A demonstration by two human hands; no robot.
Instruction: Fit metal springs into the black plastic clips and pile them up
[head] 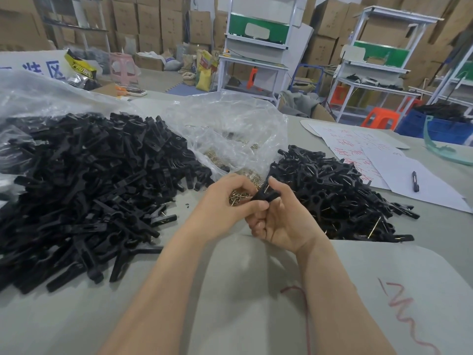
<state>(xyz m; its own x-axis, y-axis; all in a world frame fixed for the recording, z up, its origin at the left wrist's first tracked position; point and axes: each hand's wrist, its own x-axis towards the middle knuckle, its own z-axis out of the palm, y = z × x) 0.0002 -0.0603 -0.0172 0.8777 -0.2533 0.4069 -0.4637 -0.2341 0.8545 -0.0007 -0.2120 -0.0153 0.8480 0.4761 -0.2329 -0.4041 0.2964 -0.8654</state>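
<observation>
Black pen (415, 181) on white paper (435, 193); orange stool (380, 119) beyond.

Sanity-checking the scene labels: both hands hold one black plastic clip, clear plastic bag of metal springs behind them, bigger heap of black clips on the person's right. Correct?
No. The head view shows the bigger heap of black plastic clips on the person's left; the smaller heap lies on the right. The rest holds.

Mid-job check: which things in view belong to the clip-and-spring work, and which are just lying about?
Job: held clip, springs, clear bag, left clip pile, right fitted pile.
Lying about: pen, written sheets, yellow packet.
</observation>
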